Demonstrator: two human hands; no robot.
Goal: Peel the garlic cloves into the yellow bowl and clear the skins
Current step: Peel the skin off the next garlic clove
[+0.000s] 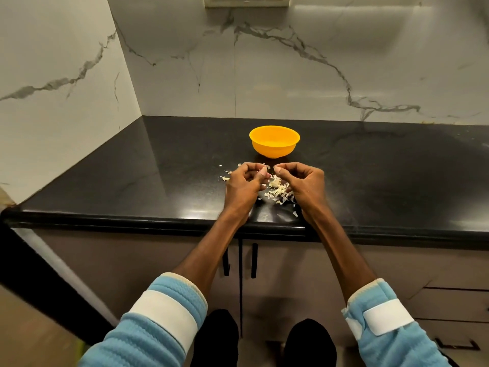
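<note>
The yellow bowl point(274, 141) stands upright on the black counter, just beyond my hands. My left hand point(243, 185) hovers low over the counter with its fingers curled. Its thumb and fingertips pinch a small pale pinkish garlic clove point(263, 172). My right hand point(304, 182) is a short gap to the right, fingers curled and thumb tip pressed to the forefinger, with nothing visible in it. Between and under the hands lies a loose heap of papery garlic skins point(277, 189). What the bowl holds is hard to make out.
More skin flakes point(225, 177) are scattered left of my left hand, and a few point(295, 213) lie near the counter's front edge point(158, 221). Marble walls close the back and left sides. Cabinet doors with black handles point(254, 260) sit below.
</note>
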